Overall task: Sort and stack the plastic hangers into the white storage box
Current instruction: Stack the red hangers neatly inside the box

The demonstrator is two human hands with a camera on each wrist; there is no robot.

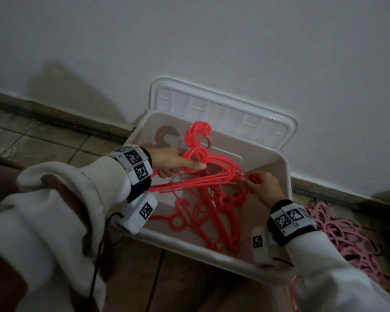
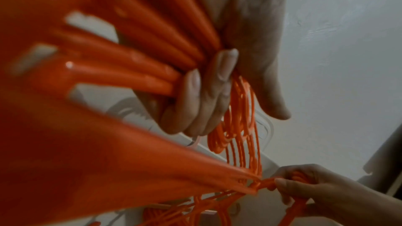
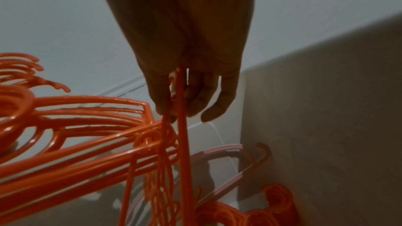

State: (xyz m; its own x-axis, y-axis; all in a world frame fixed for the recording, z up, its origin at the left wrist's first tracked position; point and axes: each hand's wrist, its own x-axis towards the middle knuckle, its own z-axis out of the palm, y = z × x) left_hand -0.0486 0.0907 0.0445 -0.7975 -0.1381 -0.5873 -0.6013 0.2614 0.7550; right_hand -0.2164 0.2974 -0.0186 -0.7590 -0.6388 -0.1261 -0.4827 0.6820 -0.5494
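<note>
A bundle of red plastic hangers point(image 1: 196, 176) hangs over the open white storage box point(image 1: 212, 255). My left hand point(image 1: 178, 165) grips the bundle just below the hooks, fingers curled round the bars point(image 2: 130, 57). At the bundle's right shoulder end, my right hand point(image 1: 250, 182) pinches the hangers; in the right wrist view the right hand point(image 3: 185, 107) holds a thin red bar point(image 3: 183, 143) between thumb and fingers. More red hangers point(image 1: 212, 221) lie loose on the box floor. In the left wrist view the left hand point(image 2: 202, 92) is above, the right hand point(image 2: 300, 188) lower right.
The box lid point(image 1: 223, 109) stands open against the white wall. A heap of pink hangers point(image 1: 347, 239) lies on the tiled floor right of the box. One pale pink hanger point(image 3: 219, 149) rests inside the box by its side wall.
</note>
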